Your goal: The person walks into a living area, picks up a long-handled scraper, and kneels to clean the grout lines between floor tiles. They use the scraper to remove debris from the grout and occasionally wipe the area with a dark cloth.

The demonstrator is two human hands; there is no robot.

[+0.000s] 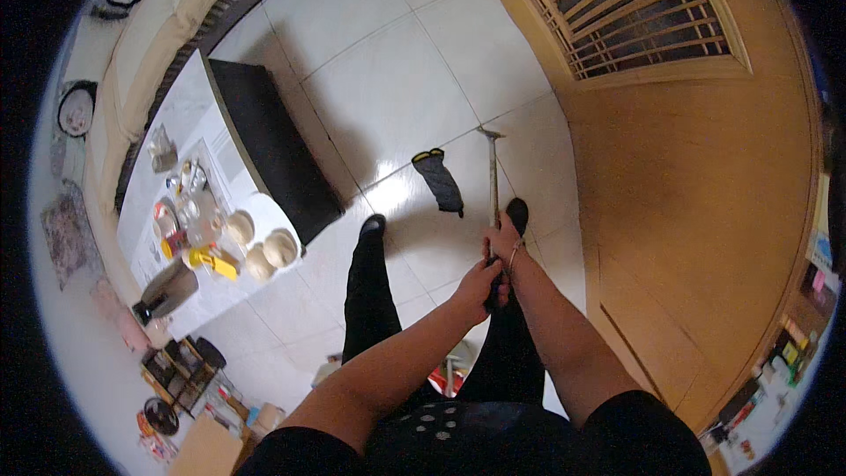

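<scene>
Both hands grip one long-handled tool [493, 175] with a pale shaft, a dark lower grip and a small crosswise head like a hammer's. My left hand [477, 289] is closed round the dark grip. Just above it, my right hand [504, 238] wraps the shaft, with a thin bracelet at the wrist. The tool's head points away from me over the tiled floor; whether it touches the tiles I cannot tell. To the left of the shaft lies a dark cloth item [439, 182] with yellow-rimmed openings.
A white-topped table [228, 145] with a black side stands left, holding several bowls [239, 227], a clear container [201, 217] and a yellow object [215, 262]. Beyond it is a cream sofa [149, 66]. A wooden cabinet [674, 165] with latticework borders the right. A cardboard box [206, 446] sits lower left.
</scene>
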